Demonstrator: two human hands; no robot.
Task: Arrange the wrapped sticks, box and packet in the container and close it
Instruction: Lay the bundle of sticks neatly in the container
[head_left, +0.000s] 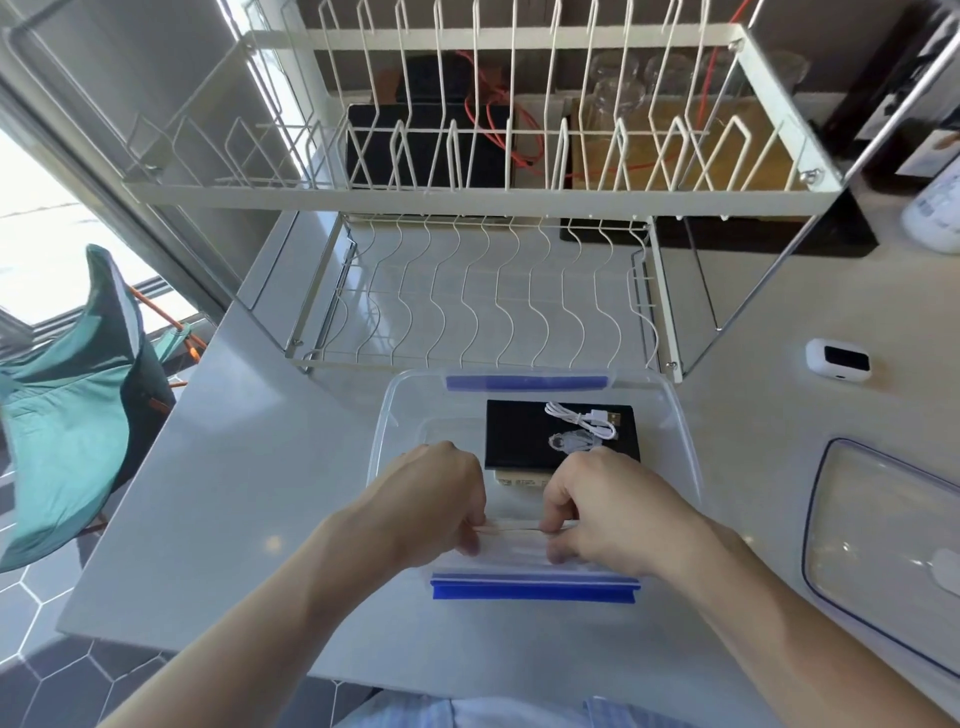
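Clear plastic container with blue latches, standing at the near edge of the desk, directly in front of the dish rack. Both hands reach in over its near wall. The left hand and right hand each pinch one end of the wrapped sticks, thumb against fingertips, the grip narrowly closed on the wrapper; the sticks lie level and parallel to the near wall, apparently so that they can be laid flat along that side. Knuckles face up and both wrists bend downward, forearms converging from the near corners of the view. The black box already lies flat in the far right part of the container, leaving the near strip free. On the box rests the clear packet holding a coiled white cable. The lid lies apart on the desk near its right edge, so closing is judged the remaining step. A small white device sits beyond the lid.
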